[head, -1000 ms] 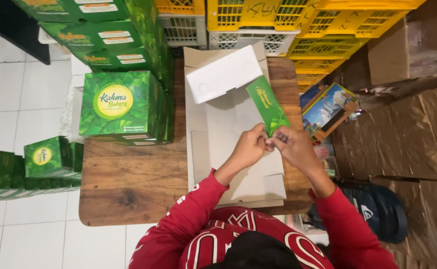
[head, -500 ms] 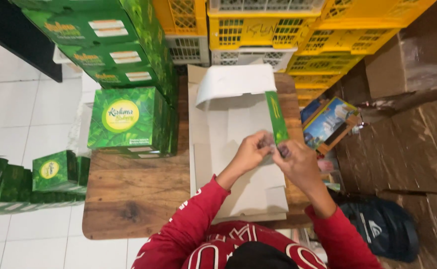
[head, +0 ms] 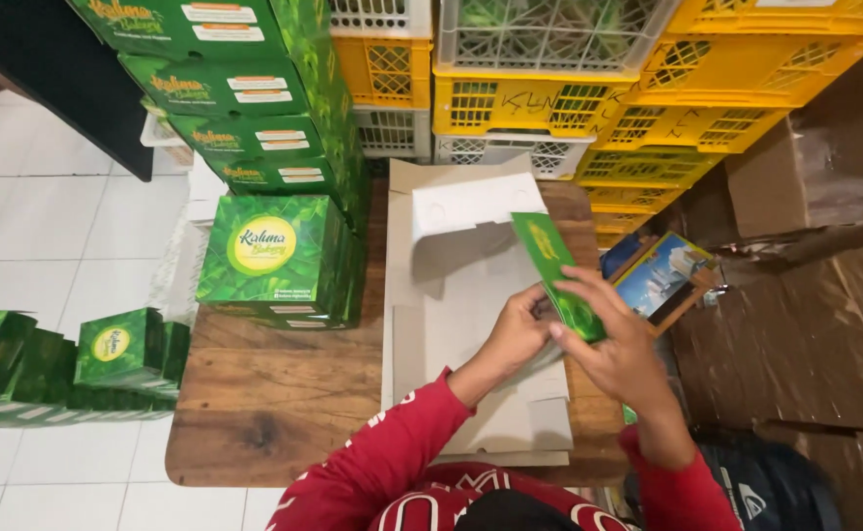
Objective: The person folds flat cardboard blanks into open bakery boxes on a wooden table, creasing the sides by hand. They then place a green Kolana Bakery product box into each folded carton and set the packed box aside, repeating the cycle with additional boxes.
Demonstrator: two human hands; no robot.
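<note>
Raised since earlier, green flap [head: 555, 275] runs diagonally between both hands [head: 569, 339].

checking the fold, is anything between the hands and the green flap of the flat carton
Nothing visible does. The right hand already grips the raised green flap, and the left hand rests at its base on the flat carton. The folded green boxes stand off to the left.

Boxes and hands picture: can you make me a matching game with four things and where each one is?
Things:
1. left hand
2. right hand
3. folded green box
4. yellow crates

Places:
A. stacked behind the table
B. on the table's left part
C. pressing the flat cardboard
D. gripping the green flap

Pairs: 1-C, 2-D, 3-B, 4-A
</note>
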